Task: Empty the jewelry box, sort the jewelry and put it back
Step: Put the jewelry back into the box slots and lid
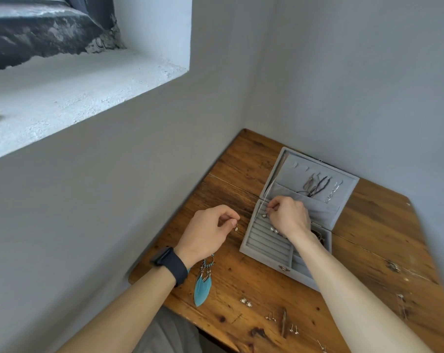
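Observation:
A grey velvet jewelry box (pixel 251 242) stands open on the wooden table (pixel 368 238). Necklaces (pixel 317 187) hang inside its raised lid. My right hand (pixel 288 216) is over the ring-roll slots and pinches a small drop earring (pixel 265 214) at the box's back left corner. Two pearl studs (pixel 274 229) sit in the slots just below that hand. My left hand (pixel 210 229), with a dark watch on the wrist, hovers left of the box and pinches a matching small earring (pixel 236 228).
Turquoise feather earrings (pixel 203 284) lie on the table below my left hand. Small stud pairs (pixel 246 302) and pin earrings (pixel 270 316) are spread along the near edge. Walls close the table in at the left and back; a window sill lies upper left.

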### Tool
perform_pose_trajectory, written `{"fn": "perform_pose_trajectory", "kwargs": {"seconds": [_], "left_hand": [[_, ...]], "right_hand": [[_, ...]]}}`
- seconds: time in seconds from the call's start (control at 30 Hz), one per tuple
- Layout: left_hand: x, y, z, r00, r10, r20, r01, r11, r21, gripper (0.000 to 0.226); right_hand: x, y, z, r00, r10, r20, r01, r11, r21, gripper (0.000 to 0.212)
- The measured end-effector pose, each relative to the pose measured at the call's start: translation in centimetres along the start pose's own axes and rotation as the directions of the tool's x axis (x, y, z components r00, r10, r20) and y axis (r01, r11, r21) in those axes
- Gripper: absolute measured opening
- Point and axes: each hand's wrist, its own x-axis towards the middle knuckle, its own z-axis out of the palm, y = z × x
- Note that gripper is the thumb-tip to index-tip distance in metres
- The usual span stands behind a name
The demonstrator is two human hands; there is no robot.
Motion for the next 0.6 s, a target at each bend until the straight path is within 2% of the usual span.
{"fn": "perform_pose_trajectory", "kwargs": {"seconds": [0.13,0.23,0.37,0.47,0.6], "left_hand": [[0.6,0.7,0.3,1.0,0.013,0.004,-0.013,0.999,0.032,0.012],[0.8,1.1,0.5,0.999,0.03,0.019,-0.031,0.999,0.044,0.013],[0.8,1.3,0.8,0.999,0.033,0.03,-0.035,0.997,0.062,0.013],[0.8,1.5,1.1,0.999,0.031,0.039,-0.034,0.997,0.073,0.013],[0.9,1.7,1.0,0.999,0.029,0.042,-0.032,0.996,0.085,0.013]], "right_hand": [[-0.4,0.1,-0.1,1.0,-0.007,-0.022,0.008,1.0,0.013,0.019],[-1.3,0.7,0.1,0.992,-0.061,-0.114,0.067,0.997,0.049,0.018],[-2.1,0.6,0.4,0.973,-0.125,-0.192,0.124,0.992,-0.015,0.018],[-2.1,0.3,0.5,0.98,-0.111,-0.167,0.1,0.992,-0.075,0.022],[-2.2,0.6,0.4,0.993,-0.073,-0.095,0.071,0.997,-0.033,0.027]]}}
